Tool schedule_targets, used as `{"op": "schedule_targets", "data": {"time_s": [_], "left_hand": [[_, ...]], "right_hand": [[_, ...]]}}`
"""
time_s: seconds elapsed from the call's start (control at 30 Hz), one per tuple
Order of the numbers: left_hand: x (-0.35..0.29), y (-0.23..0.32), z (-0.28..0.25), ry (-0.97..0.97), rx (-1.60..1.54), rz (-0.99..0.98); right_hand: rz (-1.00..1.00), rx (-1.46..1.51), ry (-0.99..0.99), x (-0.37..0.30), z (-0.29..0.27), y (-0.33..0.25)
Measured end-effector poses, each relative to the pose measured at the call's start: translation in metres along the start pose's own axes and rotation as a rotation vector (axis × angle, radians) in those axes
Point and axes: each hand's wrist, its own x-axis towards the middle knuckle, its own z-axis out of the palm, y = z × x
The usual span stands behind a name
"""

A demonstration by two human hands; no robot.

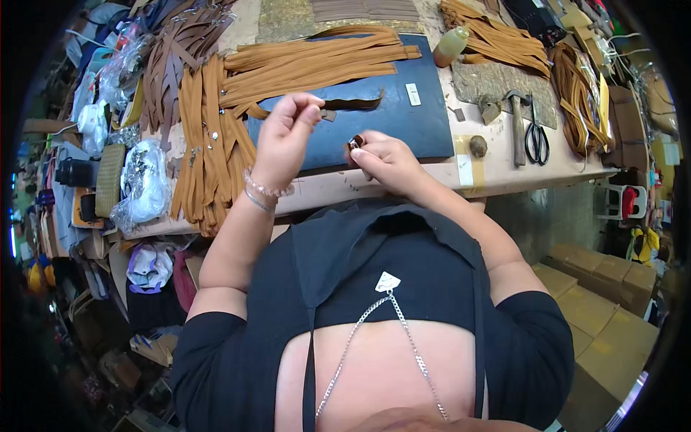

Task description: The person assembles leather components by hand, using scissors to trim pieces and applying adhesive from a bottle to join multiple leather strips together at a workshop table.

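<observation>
My left hand [289, 133] is raised over the front left part of a dark blue board [425, 137], thumb and fingertips pinched together. Whatever lies in that pinch is too small to make out. A tan zipper strip [354, 104] lies on the board just beyond these fingers, its far end curling up. My right hand [386, 160], above the board's front edge, is closed round a small dark brown object [355, 143] with a shiny metal part. Its kind does not show. Many tan zipper strips [309, 61] spread across the back and left of the board.
More tan strips [209, 144] hang over the table's front left edge. To the right are a bottle of yellowish liquid [450, 46], a hammer [517, 129], black-handled scissors [537, 140] and a round brown lump [478, 146]. Cardboard boxes [597, 317] stand at lower right.
</observation>
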Motion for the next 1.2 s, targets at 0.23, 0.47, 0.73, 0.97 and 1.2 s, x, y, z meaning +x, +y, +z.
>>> {"op": "schedule_targets", "data": {"time_s": [0.23, 0.47, 0.73, 0.97, 1.2], "left_hand": [[-0.032, 0.017, 0.020, -0.034, -0.032, -0.135], [-0.029, 0.015, 0.029, -0.089, -0.058, -0.147], [-0.022, 0.016, 0.033, -0.236, 0.180, -0.119], [-0.025, 0.007, 0.037, -0.223, -0.036, -0.245], [-0.028, -0.003, 0.034, -0.137, -0.120, -0.341]], "right_hand": [[-0.094, -0.062, -0.037, -0.014, -0.007, -0.004], [-0.136, -0.139, -0.045, -0.008, -0.010, -0.007], [-0.326, -0.500, 0.120, -0.003, -0.011, -0.006], [-0.393, -0.786, 0.186, -0.008, -0.013, -0.012], [-0.221, -0.477, 0.100, -0.008, -0.008, -0.004]]}}
